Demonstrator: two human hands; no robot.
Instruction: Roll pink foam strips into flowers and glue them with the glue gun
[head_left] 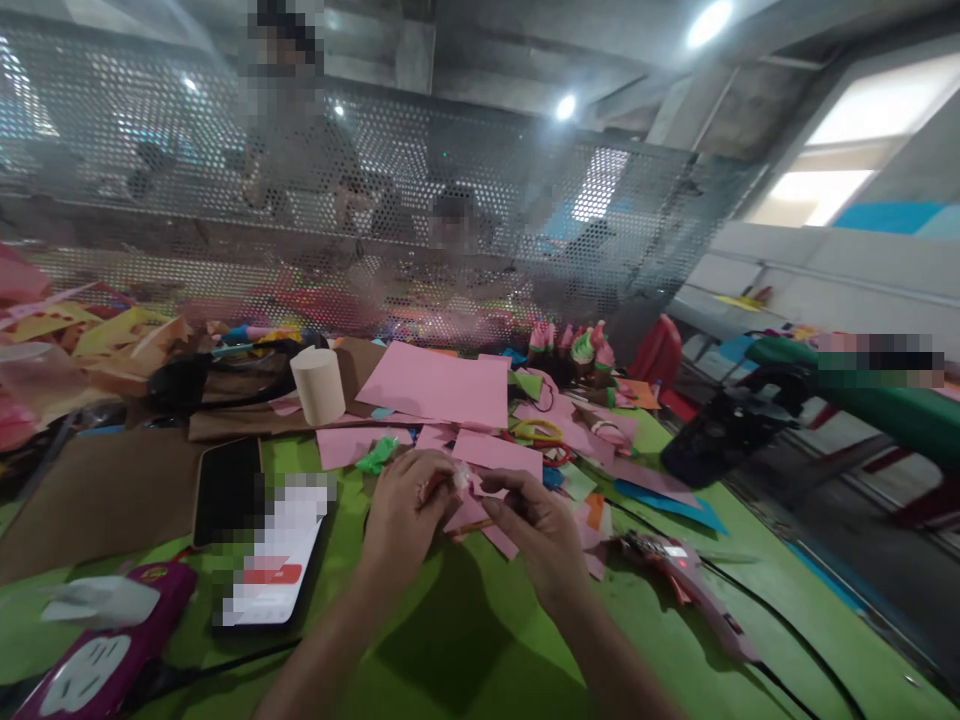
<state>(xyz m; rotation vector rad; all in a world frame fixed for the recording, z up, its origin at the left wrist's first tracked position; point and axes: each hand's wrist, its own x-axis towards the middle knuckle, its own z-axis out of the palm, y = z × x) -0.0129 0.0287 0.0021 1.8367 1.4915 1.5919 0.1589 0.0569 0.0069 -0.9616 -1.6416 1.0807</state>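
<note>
My left hand (409, 510) and my right hand (536, 525) meet over the green table (465, 640), both pinched on a small piece of pink paper (471, 508). The left fingertips grip its upper edge, where something small and pale shows. The right fingers close on its lower right side. Loose pink paper sheets (442, 385) lie just beyond the hands, with a green scrap (377, 455) to their left.
A phone (259, 535) lies left of the hands, a power strip (97, 660) at the front left. A glue gun (675, 565) with its cord rests to the right. A paper roll (318, 385), scissors (540, 435) and paper crafts sit further back before a perforated screen (375, 200). People are behind it.
</note>
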